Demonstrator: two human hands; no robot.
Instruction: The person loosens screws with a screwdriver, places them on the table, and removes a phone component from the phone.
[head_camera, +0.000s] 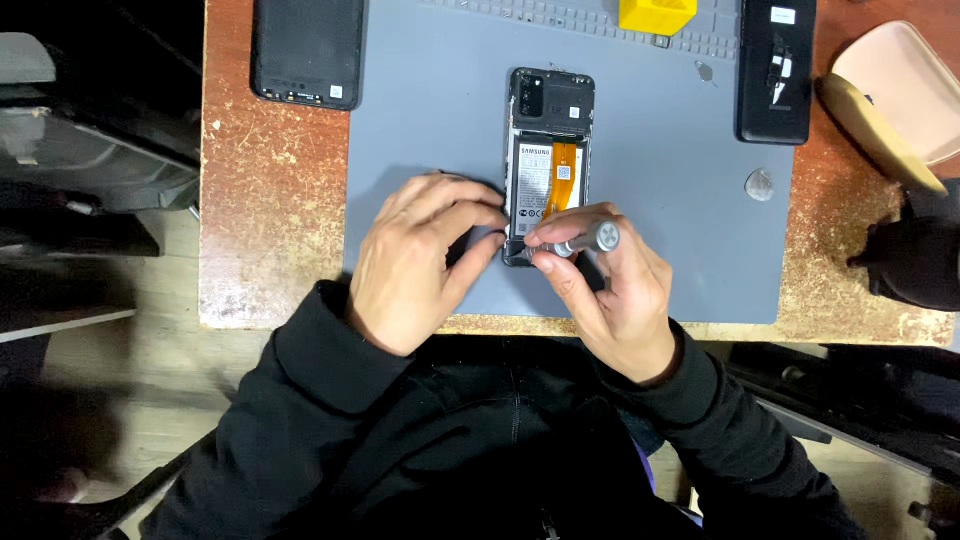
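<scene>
An opened phone (550, 130) lies back-up on a grey work mat (440, 120), showing its white battery and an orange flex cable. My right hand (610, 295) grips a small silver screwdriver (592, 240), whose tip sits at the phone's lower edge. My left hand (420, 260) rests on the mat with its fingers against the phone's lower left side, steadying it.
A black phone back cover (307, 50) lies at the upper left, another dark phone (776, 70) at the upper right. A yellow block (657, 15) sits at the mat's top edge, a pick (760, 184) to the right, a pink tray (895, 90) at far right. The worn wooden table (270, 200) ends near my body.
</scene>
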